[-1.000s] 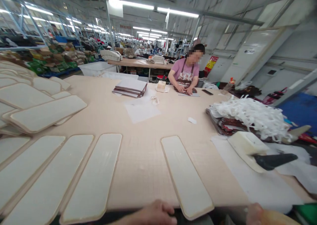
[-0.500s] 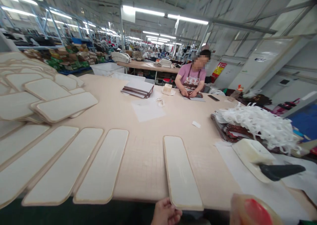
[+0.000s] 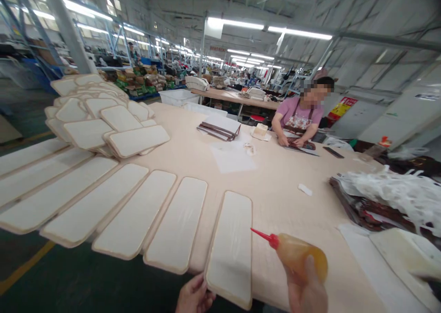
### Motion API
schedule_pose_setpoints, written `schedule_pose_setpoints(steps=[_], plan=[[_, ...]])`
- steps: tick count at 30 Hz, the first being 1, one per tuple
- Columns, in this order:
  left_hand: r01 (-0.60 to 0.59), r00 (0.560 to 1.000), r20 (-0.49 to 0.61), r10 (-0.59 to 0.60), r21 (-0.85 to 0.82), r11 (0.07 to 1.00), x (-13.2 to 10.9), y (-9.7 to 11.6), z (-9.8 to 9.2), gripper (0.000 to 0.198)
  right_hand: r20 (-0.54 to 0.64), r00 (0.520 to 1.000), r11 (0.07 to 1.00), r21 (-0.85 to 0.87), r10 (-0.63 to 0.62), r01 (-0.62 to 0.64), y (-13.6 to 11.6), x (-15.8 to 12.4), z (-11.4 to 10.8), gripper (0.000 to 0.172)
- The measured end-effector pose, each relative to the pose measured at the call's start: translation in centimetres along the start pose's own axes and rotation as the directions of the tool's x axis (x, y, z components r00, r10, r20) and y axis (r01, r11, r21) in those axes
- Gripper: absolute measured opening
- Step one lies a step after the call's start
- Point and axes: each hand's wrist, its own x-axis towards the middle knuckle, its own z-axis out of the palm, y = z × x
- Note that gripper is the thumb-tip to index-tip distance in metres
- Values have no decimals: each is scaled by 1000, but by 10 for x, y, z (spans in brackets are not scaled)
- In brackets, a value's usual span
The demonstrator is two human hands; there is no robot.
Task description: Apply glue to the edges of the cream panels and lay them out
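Observation:
My left hand (image 3: 195, 295) pinches the near left corner of a long white panel (image 3: 232, 244) with rounded corners and a tan edge, which lies at the table's front edge. In my right hand (image 3: 308, 289) is a squeeze bottle (image 3: 301, 254) of amber liquid, tilted so that its red nozzle (image 3: 263, 236) points left. The tip hangs close to the panel's right edge; whether it touches cannot be made out. Left of this panel, several similar panels (image 3: 177, 223) lie side by side in a fan.
A heap of white panels (image 3: 138, 140) covers the table's left side. Across the table (image 3: 275, 200) a person in a pink shirt (image 3: 292, 113) handles dark pieces. White strips (image 3: 392, 193) lie on a dark stack at the right. A pale block (image 3: 406, 253) sits nearer.
My view has swung left. The bottle has come in from the lower right and now points at the panel. The held panel now lies nearer the row, with my left hand still at its corner.

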Motion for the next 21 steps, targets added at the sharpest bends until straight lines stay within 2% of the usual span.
schedule_pose_setpoints(steps=[3, 5, 9, 12, 16, 19, 21], plan=[[39, 999, 9, -39, -18, 999, 0, 1, -10, 61, -67, 997, 999, -38, -24, 21, 30, 19, -4, 55], [29, 1000, -2, -29, -32, 999, 1, -2, -12, 61, -84, 996, 996, -83, -36, 29, 42, 32, -4, 58], [-55, 992, -116, 50, -38, 998, 3, -11, -8, 56, -82, 996, 972, -235, -42, 22, 51, 46, -7, 69], [-71, 988, -137, 65, -34, 997, 2, -13, -3, 56, -58, 997, 949, -307, 50, -66, 50, 34, -20, 70], [-97, 986, -144, 87, -62, 993, -2, -9, 1, 53, 20, 959, 946, -173, 281, -274, 40, 8, -31, 63], [-136, 981, -153, 117, -118, 984, -6, -7, 3, 52, 73, 950, 953, -16, 304, -304, 18, 6, -25, 50], [-139, 980, -162, 115, -146, 979, -8, -5, 4, 50, 51, 947, 941, 112, 317, -321, 2, 13, -19, 42]])
